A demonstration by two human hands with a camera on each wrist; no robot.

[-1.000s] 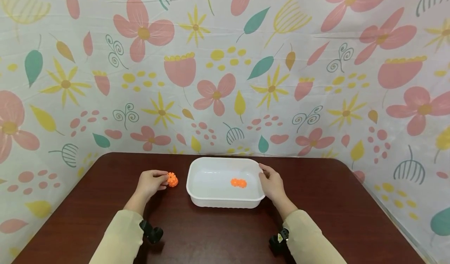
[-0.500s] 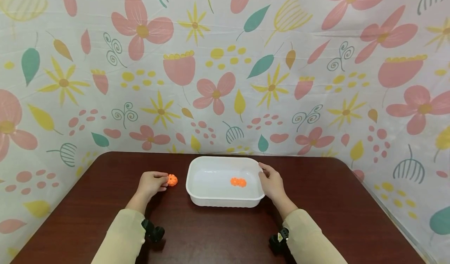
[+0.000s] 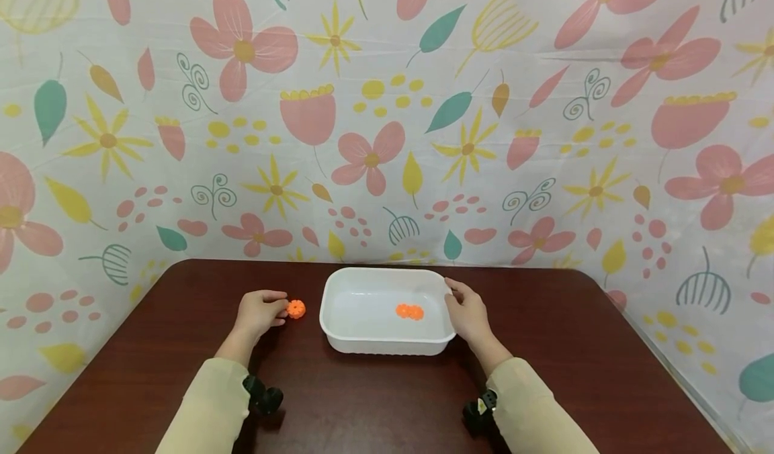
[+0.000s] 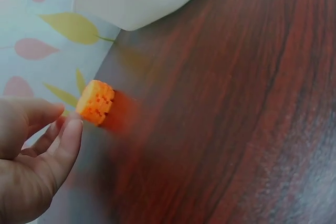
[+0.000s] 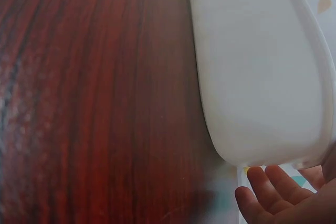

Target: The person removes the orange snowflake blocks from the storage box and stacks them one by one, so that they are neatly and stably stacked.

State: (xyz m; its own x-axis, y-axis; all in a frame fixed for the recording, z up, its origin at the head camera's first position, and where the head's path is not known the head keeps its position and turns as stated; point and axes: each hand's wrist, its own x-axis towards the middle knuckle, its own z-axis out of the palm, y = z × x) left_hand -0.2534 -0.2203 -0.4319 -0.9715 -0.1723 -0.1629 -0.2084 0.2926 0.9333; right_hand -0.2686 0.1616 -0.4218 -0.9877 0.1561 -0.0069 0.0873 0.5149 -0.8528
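Observation:
A short stack of orange flower-shaped plastic discs (image 3: 295,309) stands on the table to the left of a white tub (image 3: 387,347). My left hand (image 3: 259,314) is beside it, thumb and index fingertips right at its near edge but not around it. The left wrist view shows the notched side of the orange stack (image 4: 96,102) just past those fingertips (image 4: 75,125). My right hand (image 3: 469,311) grips the tub's right end, its thumb hidden behind the rim. From the right wrist, curled fingers (image 5: 273,190) show under the tub's end wall (image 5: 257,77).
Inside the tub lie two orange discs (image 3: 410,311) side by side. The dark wooden table (image 3: 375,407) ends at a flower-patterned cloth (image 3: 387,192) behind the tub. Each wrist wears a black camera mount (image 3: 263,396).
The fingertips of my left hand have eased back slightly from the orange stack, and its round face shows more fully. My right hand keeps its grip on the tub.

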